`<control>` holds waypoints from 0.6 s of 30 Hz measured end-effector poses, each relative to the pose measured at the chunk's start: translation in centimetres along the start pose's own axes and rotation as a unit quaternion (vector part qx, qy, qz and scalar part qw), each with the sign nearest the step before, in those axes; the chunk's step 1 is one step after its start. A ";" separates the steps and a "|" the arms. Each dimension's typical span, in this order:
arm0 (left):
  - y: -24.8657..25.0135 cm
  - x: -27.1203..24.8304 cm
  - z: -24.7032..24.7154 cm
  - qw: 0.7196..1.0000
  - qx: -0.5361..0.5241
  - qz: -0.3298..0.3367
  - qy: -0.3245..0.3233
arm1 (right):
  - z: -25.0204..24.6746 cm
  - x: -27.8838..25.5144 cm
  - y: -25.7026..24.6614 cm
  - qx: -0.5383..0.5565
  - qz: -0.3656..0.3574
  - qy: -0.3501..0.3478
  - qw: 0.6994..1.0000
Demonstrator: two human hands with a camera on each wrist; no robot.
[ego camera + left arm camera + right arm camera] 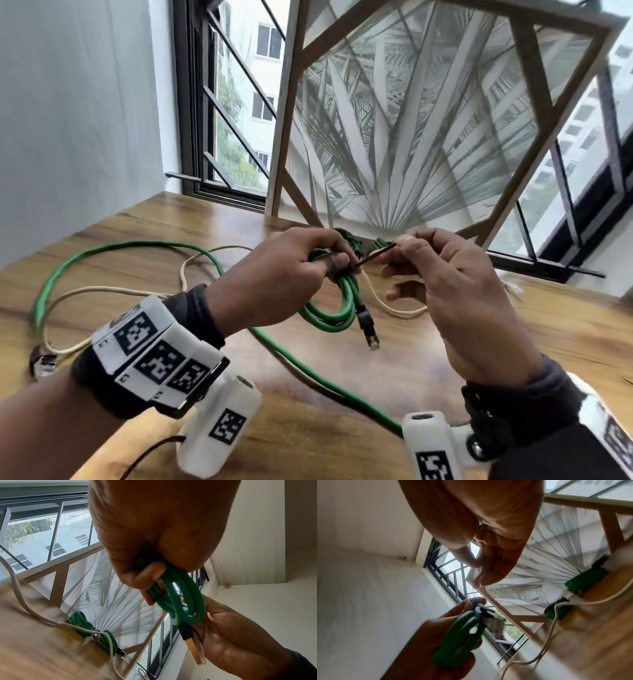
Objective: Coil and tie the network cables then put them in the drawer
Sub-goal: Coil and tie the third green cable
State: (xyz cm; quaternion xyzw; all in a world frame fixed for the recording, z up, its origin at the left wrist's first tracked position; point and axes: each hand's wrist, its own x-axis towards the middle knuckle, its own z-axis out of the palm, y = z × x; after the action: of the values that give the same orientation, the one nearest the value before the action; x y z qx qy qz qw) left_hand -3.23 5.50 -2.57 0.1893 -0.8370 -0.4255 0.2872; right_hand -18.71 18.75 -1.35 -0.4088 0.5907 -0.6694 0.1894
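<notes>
My left hand (337,263) grips a small coil of green network cable (329,310) above the wooden table (513,325). The coil's black and gold plug (369,329) hangs below it. My right hand (402,245) pinches the end of a thin dark tie (375,254) that runs to the coil at my left fingers. In the left wrist view my left hand (150,585) closes round the green coil (187,601), with the plug (192,646) in front of my right palm. In the right wrist view my right hand (477,566) has thumb and forefinger pressed together, and the tie is too thin to make out.
Two bundled green coils (352,240) (378,244) lie at the foot of a framed palm-leaf picture (428,120) against the window. A loose green cable (102,251) and a white cable (186,263) sprawl over the left and middle of the table. No drawer is in view.
</notes>
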 end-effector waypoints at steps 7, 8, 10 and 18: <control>0.2 -0.2 0.4 0.999 0.036 0.004 0.028 | 0.8 -0.7 -0.5 0.044 -0.014 -0.058 0.997; 0.2 -0.3 0.4 0.999 0.041 0.005 0.031 | 1.1 -0.9 -0.5 0.043 -0.026 -0.070 0.996; 0.0 -0.3 0.5 0.998 0.049 0.004 0.031 | 1.5 -1.3 -0.3 0.035 -0.048 -0.094 0.994; 0.2 -0.2 0.6 0.998 -0.058 0.005 0.009 | 1.6 -1.4 0.4 -0.103 -0.187 -0.099 0.972</control>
State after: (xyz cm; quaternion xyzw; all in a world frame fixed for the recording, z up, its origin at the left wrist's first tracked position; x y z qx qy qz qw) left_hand -3.50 6.08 -2.81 0.1721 -0.8091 -0.4706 0.3072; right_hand -16.76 18.65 -2.19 -0.5937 0.5482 -0.5842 0.0755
